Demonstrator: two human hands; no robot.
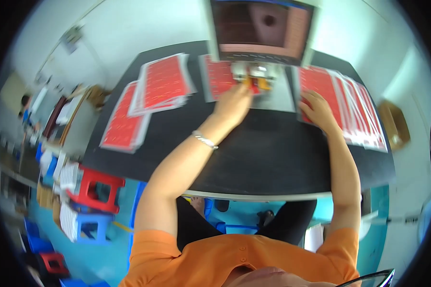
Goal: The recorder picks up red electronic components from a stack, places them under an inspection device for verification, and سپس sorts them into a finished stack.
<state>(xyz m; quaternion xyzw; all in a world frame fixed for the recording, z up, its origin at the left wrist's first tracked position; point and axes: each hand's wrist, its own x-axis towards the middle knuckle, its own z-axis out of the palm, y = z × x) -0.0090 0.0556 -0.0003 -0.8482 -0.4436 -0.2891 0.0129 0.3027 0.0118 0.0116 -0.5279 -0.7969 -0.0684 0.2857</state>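
My left hand point(234, 101) reaches to a small machine point(256, 71) with yellow parts below the monitor. Its fingers are closed, and blur hides what they hold. A red printed sheet point(216, 79) with a pale border lies under and left of the machine. My right hand point(317, 111) is at the left edge of a fanned stack of red printed sheets point(347, 103), fingers and thumb bent round the edge of a sheet. Two more piles of red sheets, an upper pile point(165, 81) and a lower pile point(122, 122), overlap on the left of the table.
A monitor point(263, 28) stands at the back of the black table point(254, 153). A pale board point(280, 93) lies by the machine. A cardboard box point(393, 123) is beyond the right edge. Red point(100, 189) and blue stools point(93, 227) stand on the floor at left.
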